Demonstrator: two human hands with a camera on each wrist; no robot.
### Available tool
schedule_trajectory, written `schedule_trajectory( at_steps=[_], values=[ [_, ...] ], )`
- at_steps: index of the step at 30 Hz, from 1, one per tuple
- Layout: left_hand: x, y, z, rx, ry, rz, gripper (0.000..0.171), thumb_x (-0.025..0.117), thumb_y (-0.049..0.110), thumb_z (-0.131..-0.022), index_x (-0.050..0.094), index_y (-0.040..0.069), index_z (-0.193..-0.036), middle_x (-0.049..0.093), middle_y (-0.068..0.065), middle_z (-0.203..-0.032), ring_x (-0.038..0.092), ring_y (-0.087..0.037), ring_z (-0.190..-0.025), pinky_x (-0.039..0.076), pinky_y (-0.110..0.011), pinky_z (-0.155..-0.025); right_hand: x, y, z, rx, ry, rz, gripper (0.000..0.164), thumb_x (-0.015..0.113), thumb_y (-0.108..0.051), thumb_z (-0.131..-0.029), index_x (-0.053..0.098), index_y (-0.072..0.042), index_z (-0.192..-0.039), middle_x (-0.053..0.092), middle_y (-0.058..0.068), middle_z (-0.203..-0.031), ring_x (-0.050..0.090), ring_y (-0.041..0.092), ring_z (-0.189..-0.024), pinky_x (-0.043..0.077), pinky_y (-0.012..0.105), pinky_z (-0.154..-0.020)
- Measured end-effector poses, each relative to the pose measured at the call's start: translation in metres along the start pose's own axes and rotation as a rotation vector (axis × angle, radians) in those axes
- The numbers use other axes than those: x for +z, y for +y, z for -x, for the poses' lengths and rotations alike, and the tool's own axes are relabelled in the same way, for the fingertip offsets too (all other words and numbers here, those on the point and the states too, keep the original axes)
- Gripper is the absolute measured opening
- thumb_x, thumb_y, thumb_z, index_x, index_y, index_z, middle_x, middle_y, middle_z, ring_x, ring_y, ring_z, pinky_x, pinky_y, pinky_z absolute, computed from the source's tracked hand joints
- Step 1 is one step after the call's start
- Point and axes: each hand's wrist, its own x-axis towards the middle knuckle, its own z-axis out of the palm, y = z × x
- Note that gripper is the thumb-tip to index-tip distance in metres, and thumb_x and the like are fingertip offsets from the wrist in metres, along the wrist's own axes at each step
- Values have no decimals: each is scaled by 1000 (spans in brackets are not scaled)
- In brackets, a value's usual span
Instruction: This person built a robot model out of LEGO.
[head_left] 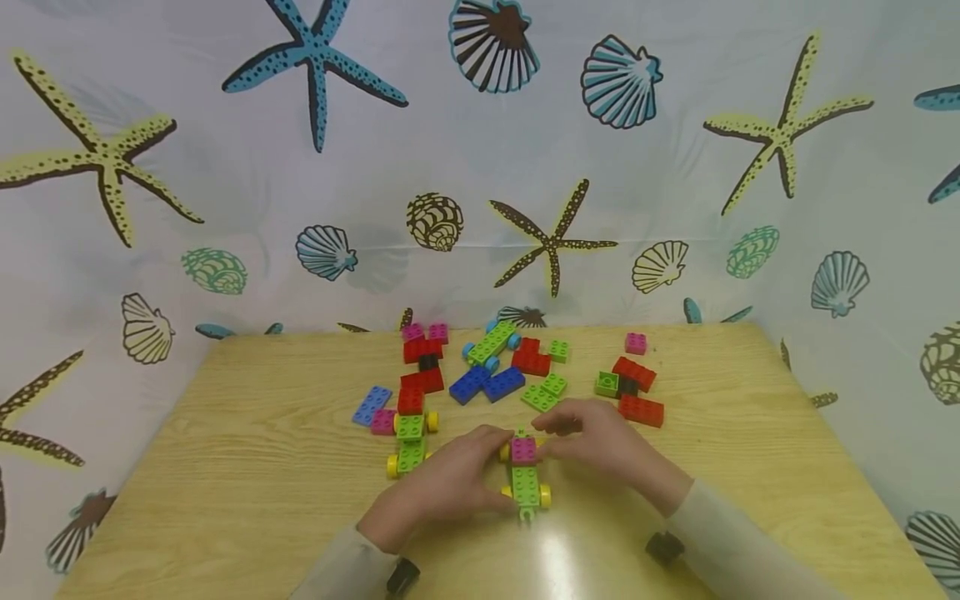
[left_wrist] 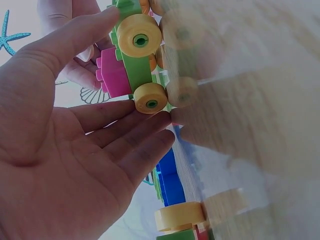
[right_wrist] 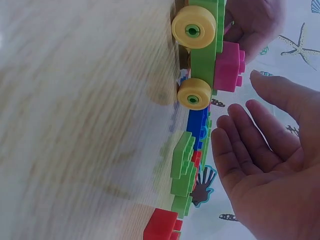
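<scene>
A small toy car (head_left: 526, 483) with a green base and yellow wheels stands on the wooden table. A pink brick (head_left: 523, 450) sits on the front part of its base. From the left, my left hand (head_left: 457, 479) holds the car, thumb at the near end and fingers by the front wheel (left_wrist: 150, 98). To the right of the pink brick, my right hand (head_left: 600, 437) has relaxed fingers, apart from the brick in the right wrist view, with nothing in its palm (right_wrist: 280, 175).
Left of the car are another green base (head_left: 411, 457) with yellow wheels and a light blue brick (head_left: 372, 406). Behind are blue bricks (head_left: 503, 383), green bricks (head_left: 540, 397) and a blue-wheeled green car (head_left: 492, 342). Red bricks (head_left: 641, 410) lie at the right. A patterned cloth (head_left: 420, 292) borders the table.
</scene>
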Motion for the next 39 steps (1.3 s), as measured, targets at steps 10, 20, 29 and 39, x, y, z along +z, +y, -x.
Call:
schedule_trajectory(
  at_steps=[10, 20, 29, 39],
  values=[
    [0, 0, 0, -5, -4, 1, 97, 93, 47, -90, 49, 13, -169, 52, -7, -173, 51, -34, -161, 43, -59, -133, -7, 6, -1, 18, 42, 22, 29, 84, -26, -101, 83, -20, -130, 82, -2, -130, 73, 27, -127, 62, 53, -113],
    [-1, 3, 1, -23, -14, 6, 97, 92, 47, -91, 48, 13, -170, 52, -7, -173, 51, -35, -161, 43, -59, -133, -34, 16, -4, 22, 140, 7, 34, 82, -27, -104, 79, -12, -134, 80, 8, -136, 74, 28, -122, 65, 48, -107],
    [0, 3, 2, -41, -22, 16, 97, 93, 46, -90, 49, 13, -169, 52, -8, -173, 51, -35, -160, 44, -59, -133, -33, 28, -15, 58, 139, -14, 39, 82, -27, -103, 77, -9, -138, 79, 10, -139, 73, 32, -128, 64, 49, -111],
    [-1, 3, 2, -22, -17, 15, 96, 93, 46, -91, 49, 12, -169, 52, -9, -173, 51, -36, -160, 44, -60, -132, -18, 26, -31, 119, 183, 44, 42, 85, -29, -100, 76, -12, -137, 77, 8, -139, 69, 33, -133, 58, 56, -118]
  ],
)
